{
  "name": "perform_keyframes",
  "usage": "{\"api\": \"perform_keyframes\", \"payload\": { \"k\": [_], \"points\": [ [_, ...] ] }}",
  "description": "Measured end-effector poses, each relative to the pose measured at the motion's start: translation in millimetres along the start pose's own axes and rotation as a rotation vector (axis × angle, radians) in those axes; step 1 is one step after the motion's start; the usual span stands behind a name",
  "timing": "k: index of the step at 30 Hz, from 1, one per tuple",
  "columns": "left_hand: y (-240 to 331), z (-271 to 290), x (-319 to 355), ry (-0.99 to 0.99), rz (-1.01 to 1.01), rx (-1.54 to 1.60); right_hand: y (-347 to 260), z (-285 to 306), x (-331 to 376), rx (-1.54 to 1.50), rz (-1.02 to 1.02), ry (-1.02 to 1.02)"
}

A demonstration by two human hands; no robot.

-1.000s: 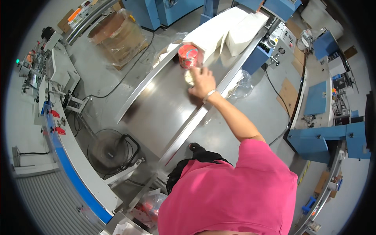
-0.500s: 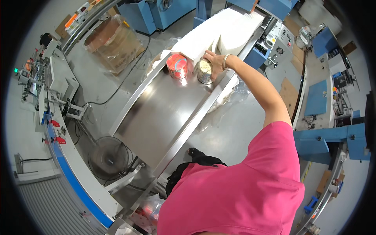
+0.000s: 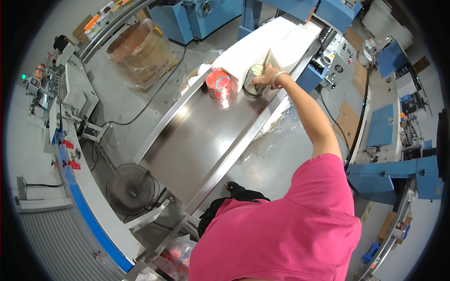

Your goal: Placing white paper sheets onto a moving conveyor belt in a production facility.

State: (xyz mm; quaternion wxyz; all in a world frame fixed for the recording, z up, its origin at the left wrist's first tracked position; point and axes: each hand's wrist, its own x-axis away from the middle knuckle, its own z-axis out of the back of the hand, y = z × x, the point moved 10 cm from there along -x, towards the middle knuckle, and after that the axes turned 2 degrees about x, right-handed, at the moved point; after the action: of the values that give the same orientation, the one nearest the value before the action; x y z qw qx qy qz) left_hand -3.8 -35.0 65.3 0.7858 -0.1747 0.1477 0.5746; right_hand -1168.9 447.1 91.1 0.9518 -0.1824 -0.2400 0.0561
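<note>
My right hand [image 3: 270, 77] reaches out to the far end of a shiny metal table [image 3: 187, 140]. Its fingers wrap round the right side of a short silver cylinder [image 3: 254, 89] with a pale cream patterned top, perhaps a can or a stack of round pieces. Beside it on the left, apart from it, stands a red cylinder [image 3: 219, 86] with a blue curved mark on top. White sheet material [image 3: 262, 44] lies just behind both, a folded corner rising near my hand. My left hand is out of the picture.
Raised metal rims run along both sides of the table. Past its far end stands a blue machine [image 3: 290, 7]. On the floor are a large cardboard box [image 3: 145, 61] lined with plastic, a round fan [image 3: 133, 189] and a black cable. A long white-and-blue bench [image 3: 89, 206] curves along the left.
My right hand has moved the silver cylinder slightly farther away, towards the white sheet. The red cylinder keeps its place on the table. The whole view has shifted a little.
</note>
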Motion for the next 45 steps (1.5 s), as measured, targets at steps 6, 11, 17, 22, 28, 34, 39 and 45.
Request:
{"api": "perform_keyframes", "payload": {
  "k": [6,11,17,22,28,34,39,45],
  "points": [
    [-3.2,-11.7,11.8,-0.142,0.111,-0.093,5.7,14.0,-14.2,0.278,0.056,0.373],
    [1.4,-1.4,6.0,-0.004,0.105,-0.006,25.7,21.1,4.9,0.229,-0.192,0.53],
    [25.6,-20.7,-27.1,-0.131,0.143,-0.023,22.9,4.7,-21.5,0.421,-0.184,0.541],
    [10.1,18.9,3.4,-0.271,0.468,0.021,-47.8,-16.4,6.7,0.39,-0.08,0.627],
    [78.1,1.9,54.3,-0.58,0.236,-0.234,-314.4,-106.6,247.5,0.078,0.917,0.693],
    [188.7,107.1,4.3,-0.01,0.582,0.033,-467.0,-377.9,463.8,-0.325,1.574,-0.631],
    [206.7,128.4,1.5,0.005,0.642,0.067,-489.4,-586.9,647.3,-0.036,1.387,-1.564],
    [202.9,149.3,12.9,0.219,0.82,0.258,-454.8,-641.5,732.5,0.366,1.162,-1.901]
  ]
}}
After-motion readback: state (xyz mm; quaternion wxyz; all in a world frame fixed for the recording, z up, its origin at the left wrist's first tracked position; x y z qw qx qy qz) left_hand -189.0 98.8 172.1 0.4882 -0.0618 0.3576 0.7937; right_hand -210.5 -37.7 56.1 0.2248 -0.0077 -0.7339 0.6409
